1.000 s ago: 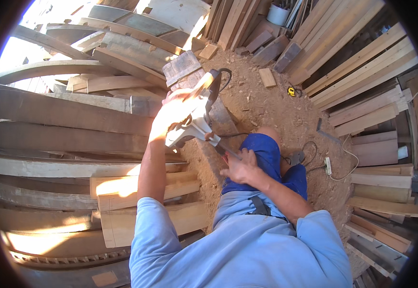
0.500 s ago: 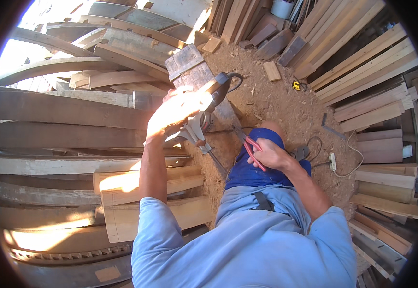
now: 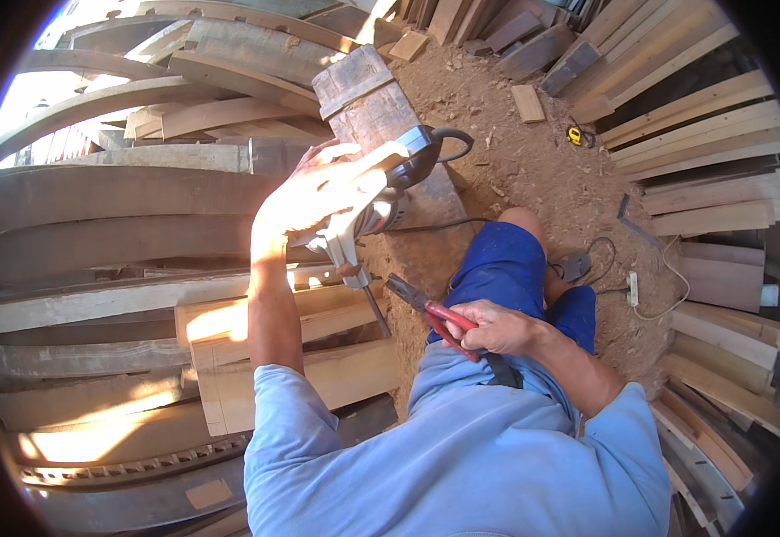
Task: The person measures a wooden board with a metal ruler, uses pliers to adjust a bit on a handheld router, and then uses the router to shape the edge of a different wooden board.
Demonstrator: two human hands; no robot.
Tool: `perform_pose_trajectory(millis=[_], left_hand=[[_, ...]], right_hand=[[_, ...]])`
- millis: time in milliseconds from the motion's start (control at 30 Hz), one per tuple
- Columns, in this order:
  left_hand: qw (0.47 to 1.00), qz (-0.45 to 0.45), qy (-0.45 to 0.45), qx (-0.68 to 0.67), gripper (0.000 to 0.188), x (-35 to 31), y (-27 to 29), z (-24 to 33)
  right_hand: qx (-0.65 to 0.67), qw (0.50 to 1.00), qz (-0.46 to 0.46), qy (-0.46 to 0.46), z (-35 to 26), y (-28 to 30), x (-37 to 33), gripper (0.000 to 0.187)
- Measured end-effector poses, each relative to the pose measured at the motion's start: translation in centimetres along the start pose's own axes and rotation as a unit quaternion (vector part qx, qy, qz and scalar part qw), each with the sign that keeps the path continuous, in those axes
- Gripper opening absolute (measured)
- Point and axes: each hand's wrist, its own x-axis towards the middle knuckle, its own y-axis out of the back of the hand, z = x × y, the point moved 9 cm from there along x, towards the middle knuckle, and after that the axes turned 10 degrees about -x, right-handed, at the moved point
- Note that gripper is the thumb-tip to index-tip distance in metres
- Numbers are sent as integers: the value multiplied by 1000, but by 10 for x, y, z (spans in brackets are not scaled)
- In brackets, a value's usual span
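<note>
Your left hand (image 3: 318,192) sits just above the centre of the frame, wrapped around the body of one electric drill (image 3: 381,192). The drill's dark rear handle points toward the upper right, and its bit (image 3: 374,309) slants down to the lower right, ending over the pale planks. Your right hand (image 3: 497,327) is lower and to the right, closed around the red grips of one pair of pliers (image 3: 430,313). The dark nose of the pliers points up and left, just beside the drill bit; whether the two touch is not clear. The hands are apart, each clamped on its own tool.

A black cord (image 3: 452,143) loops off the drill's rear and another stretch runs along the ground toward your knee. Under the drill lies a thick grey timber block (image 3: 363,85), angled from the top centre downward. Left of your arm, long curved boards (image 3: 112,206) fill the frame edge to edge, with two pale sunlit planks (image 3: 318,376) stacked just under the bit.

Open room lies to the right: a patch of reddish dirt ground (image 3: 542,170) between the block and the stacked lumber (image 3: 712,107) on the right rim. On that dirt sit one yellow tape measure (image 3: 574,135), one small offcut (image 3: 528,103), and a white power strip (image 3: 632,288) with its cable near your blue-clad leg (image 3: 506,264).
</note>
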Motion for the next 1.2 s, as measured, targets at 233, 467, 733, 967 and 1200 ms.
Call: perform_pose_trajectory(millis=[233, 467, 733, 967, 1200], left_hand=[[1000, 6, -24, 3, 48, -4, 1, -5], [1000, -12, -14, 6, 51, -3, 1, -14], [999, -35, -6, 6, 60, 1, -2, -21], [1000, -14, -23, -14, 53, -4, 0, -14], [999, -12, -41, -9, 48, -1, -1, -10]], right_hand=[[62, 997, 18, 40, 1, -10, 22, 14], [102, 994, 7, 48, 1, -14, 36, 13], [99, 993, 20, 57, 2, -13, 39, 11], [126, 991, -23, 35, 8, -15, 41, 12], [180, 983, -23, 3, 15, -20, 46, 19]])
